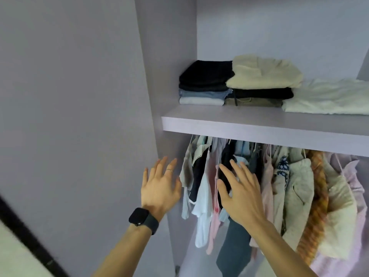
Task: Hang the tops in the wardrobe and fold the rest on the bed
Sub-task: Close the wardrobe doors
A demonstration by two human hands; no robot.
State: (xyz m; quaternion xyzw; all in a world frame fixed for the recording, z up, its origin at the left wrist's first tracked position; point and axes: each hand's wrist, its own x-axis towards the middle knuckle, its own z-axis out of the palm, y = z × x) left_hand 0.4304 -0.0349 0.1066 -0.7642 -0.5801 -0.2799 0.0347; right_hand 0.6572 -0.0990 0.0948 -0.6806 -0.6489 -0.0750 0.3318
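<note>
My left hand (159, 188) wears a thin metal ring (169, 170); a black smartwatch (139, 216) on a black strap circles its wrist.

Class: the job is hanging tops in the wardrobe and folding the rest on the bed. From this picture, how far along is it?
Done: many tops hang under the shelf, and folded piles sit on it. In hand: nothing; the left hand and right hand are open, spread in front of them. Left: cannot tell, since the bed is out of view.
</note>
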